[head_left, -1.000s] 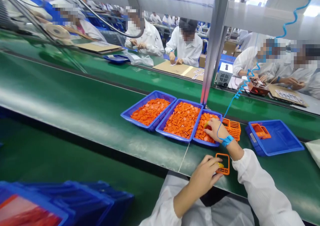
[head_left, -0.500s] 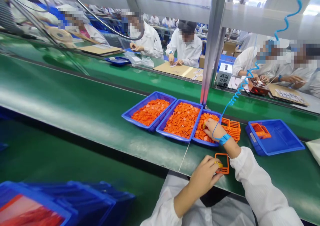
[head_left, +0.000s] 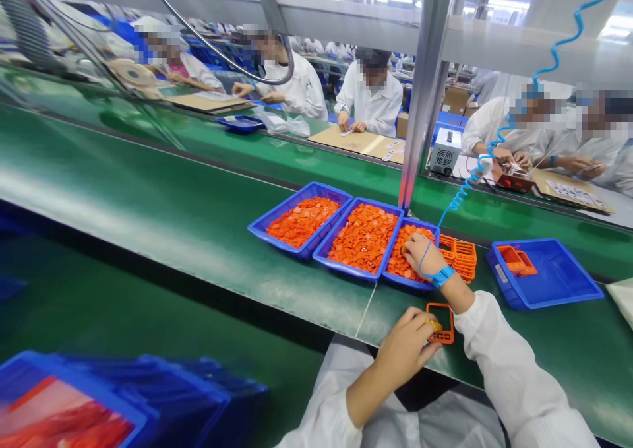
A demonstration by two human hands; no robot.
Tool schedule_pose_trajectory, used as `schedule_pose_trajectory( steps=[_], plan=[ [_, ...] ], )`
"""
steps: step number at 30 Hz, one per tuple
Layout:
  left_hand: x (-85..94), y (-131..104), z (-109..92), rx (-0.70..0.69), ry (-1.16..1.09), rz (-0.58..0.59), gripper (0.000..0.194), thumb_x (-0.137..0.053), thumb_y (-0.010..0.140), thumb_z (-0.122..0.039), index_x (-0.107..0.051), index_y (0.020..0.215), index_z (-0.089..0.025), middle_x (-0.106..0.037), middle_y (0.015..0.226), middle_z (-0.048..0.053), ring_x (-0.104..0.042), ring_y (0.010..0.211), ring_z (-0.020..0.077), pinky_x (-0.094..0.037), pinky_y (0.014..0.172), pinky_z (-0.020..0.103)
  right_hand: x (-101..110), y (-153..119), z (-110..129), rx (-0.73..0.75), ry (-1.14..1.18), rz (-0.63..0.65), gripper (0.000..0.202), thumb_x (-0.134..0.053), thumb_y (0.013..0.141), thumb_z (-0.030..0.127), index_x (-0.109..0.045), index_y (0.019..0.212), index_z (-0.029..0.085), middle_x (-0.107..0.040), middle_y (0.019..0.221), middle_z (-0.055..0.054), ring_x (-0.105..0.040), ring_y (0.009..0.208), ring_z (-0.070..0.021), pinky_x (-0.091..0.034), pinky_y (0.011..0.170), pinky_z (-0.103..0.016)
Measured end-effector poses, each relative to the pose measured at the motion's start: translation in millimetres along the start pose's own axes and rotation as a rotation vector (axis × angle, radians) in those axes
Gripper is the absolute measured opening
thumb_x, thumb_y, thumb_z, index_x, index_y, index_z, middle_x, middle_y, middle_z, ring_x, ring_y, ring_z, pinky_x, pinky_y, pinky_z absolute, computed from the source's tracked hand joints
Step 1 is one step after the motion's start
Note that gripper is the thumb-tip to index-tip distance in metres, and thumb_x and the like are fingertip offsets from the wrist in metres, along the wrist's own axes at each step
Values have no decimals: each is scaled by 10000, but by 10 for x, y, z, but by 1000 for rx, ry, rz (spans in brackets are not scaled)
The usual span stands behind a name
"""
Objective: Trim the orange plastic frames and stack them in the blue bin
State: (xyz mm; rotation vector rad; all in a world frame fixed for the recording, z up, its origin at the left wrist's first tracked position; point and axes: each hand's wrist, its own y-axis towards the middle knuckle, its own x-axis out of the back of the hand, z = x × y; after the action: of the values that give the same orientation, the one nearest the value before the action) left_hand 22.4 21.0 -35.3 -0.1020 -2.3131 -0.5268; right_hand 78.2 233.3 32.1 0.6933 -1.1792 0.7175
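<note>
Head view. In the lower centre-right of the frame, my left hand (head_left: pixel 408 342) is closed on the lower left part of an orange frame (head_left: pixel 446 336), thumb and fingers at its edge; a yellow cover shows on a fingertip. I cannot tell whether the frame touches the green work surface (head_left: pixel 198 224).

Right of centre, my right hand (head_left: pixel 426 256), wearing a blue wristband (head_left: pixel 442 276), reaches into the small blue tray (head_left: pixel 408 282), fingers bent down at the orange pieces; whether they grip one I cannot tell. To this tray's left lie the middle tray (head_left: pixel 346 268) and the left tray (head_left: pixel 273 244), side by side, both holding orange pieces. Just right of the small tray stand stacked orange frames (head_left: pixel 463 260). Farther right, a wide blue tray (head_left: pixel 558 280) holds a few loose frames (head_left: pixel 517 261) at its upper left. Across the top, people in white work behind a metal post (head_left: pixel 422 98).
</note>
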Motion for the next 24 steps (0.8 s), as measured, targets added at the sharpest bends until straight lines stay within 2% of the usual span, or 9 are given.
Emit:
schedule_pose_trajectory(
  steps=[4,8,11,15,18,21,24],
  plan=[
    [-14,-10,-6,-3,9,-19,263,-871,976,-275,-728,1191,-229,-798,1258,64,-680,1168,278,-615,1010,422,91,-104,-23,6,137,-75,90,-695,1028,127,-779,1037,159,-767,1139,-145,-710,1079,-283,-545,1007,-422],
    [-24,-26,-23,0,68,-26,187,-796,1040,-337,-730,1177,-229,-802,1241,74,-727,1104,280,-598,948,441,209,-302,-76,-38,274,-137,150,-597,1087,186,-747,1094,194,-810,990,-79,-759,909,-242,-578,869,-366],
    [-19,-41,-31,22,70,-59,170,-749,1071,-354,-730,1171,-218,-807,1235,79,-762,1066,281,-608,910,439,284,-539,-86,-123,491,-211,133,-617,1068,288,-728,1059,215,-802,911,-44,-762,831,-234,-581,784,-342],
    [-20,-68,-30,51,-13,-109,204,-646,1130,-360,-736,1256,-227,-804,1176,87,-784,1041,257,-646,898,389,316,-1094,-31,-265,765,-379,208,-663,1040,424,-724,1054,226,-806,999,-66,-763,911,-246,-617,807,-355],
    [-43,-81,-27,41,-40,-154,235,-606,1147,-345,-729,1308,-227,-796,1206,100,-790,1066,254,-667,925,386,227,-1636,72,-434,867,-494,281,-699,1037,512,-733,1062,234,-808,1013,-77,-772,950,-261,-643,849,-382],
    [-67,-81,-28,22,-11,-179,244,-611,1141,-334,-731,1329,-234,-790,1238,108,-794,1093,263,-678,954,398,52,-2083,220,-588,840,-583,315,-728,1023,555,-749,1037,241,-808,981,-82,-777,916,-274,-648,822,-394],
    [-74,-81,-29,19,-22,-154,254,-618,1136,-318,-732,1354,-252,-791,1228,98,-793,1112,259,-678,981,396,-110,-2290,373,-625,683,-571,277,-720,1041,525,-770,1022,253,-784,902,-61,-743,796,-251,-617,753,-378]
  ],
)
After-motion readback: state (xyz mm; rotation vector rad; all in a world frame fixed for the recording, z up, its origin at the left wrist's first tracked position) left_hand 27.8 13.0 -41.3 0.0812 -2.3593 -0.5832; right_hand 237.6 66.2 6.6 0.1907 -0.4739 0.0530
